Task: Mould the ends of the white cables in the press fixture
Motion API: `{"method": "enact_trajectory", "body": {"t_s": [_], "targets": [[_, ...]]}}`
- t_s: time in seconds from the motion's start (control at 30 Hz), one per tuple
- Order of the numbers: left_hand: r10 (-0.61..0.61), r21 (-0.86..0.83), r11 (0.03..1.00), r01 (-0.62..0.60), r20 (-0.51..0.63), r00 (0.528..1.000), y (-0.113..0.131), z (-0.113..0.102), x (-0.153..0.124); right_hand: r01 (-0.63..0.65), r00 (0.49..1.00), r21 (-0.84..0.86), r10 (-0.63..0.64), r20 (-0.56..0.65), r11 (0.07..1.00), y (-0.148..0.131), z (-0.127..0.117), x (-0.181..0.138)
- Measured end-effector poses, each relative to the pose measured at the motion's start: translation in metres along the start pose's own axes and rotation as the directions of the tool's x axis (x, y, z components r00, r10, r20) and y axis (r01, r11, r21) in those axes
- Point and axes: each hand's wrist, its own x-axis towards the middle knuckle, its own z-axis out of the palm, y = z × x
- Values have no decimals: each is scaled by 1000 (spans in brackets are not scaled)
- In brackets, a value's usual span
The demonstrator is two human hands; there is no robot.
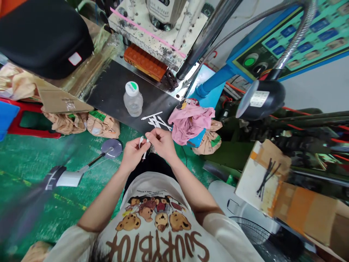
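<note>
My left hand [133,153] and my right hand [161,142] meet in front of my lap, below the near edge of the dark metal table [114,91]. Between their pinched fingers is a small white plastic strip [144,155]; its exact kind cannot be made out. Thumb and forefinger of each hand are closed on it, and the fingers hide part of it. On the table edge just beyond lies a loose pile of similar thin white plastic pieces [156,122]. Behind the pile stands a clear bottle [133,103] with a white and green cap.
A pink cloth [191,122] lies at the table's right corner. Behind the table rises a press machine [152,32] with an orange block [145,62]. A black lamp head [265,100] and a blue control panel [289,43] hang at right; a cardboard box [62,96] sits left.
</note>
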Motion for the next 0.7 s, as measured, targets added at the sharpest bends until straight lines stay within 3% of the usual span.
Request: {"method": "enact_trajectory", "body": {"t_s": [0.07, 0.13, 0.23, 0.3, 0.4, 0.5, 0.7], "targets": [[-27, -35, 999, 26, -40, 999, -6, -2, 2, 14, 995, -62, -8, 99, 998, 8, -6, 10], [-67, -69, 996, 63, -65, 996, -11, -3, 3, 63, 991, -228, -34, 129, 972, 19, -18, 27], [-136, -123, 985, 124, -99, 986, -10, -4, 2, 151, 988, -641, -103, 111, 753, 39, -37, 61], [-177, -152, 975, 160, -107, 978, -6, -3, 1, 210, 977, -773, -100, 189, 599, 50, -45, 85], [-224, -185, 962, 203, -105, 969, 2, 1, -1, 292, 949, -818, -45, 312, 495, 60, -46, 113], [-249, -208, 952, 223, -110, 962, 7, 5, -1, 322, 936, -867, 6, 351, 381, 64, -42, 130], [-271, -233, 942, 242, -100, 957, 10, 9, 0, 328, 929, -878, 48, 366, 347, 63, -38, 140]]}}
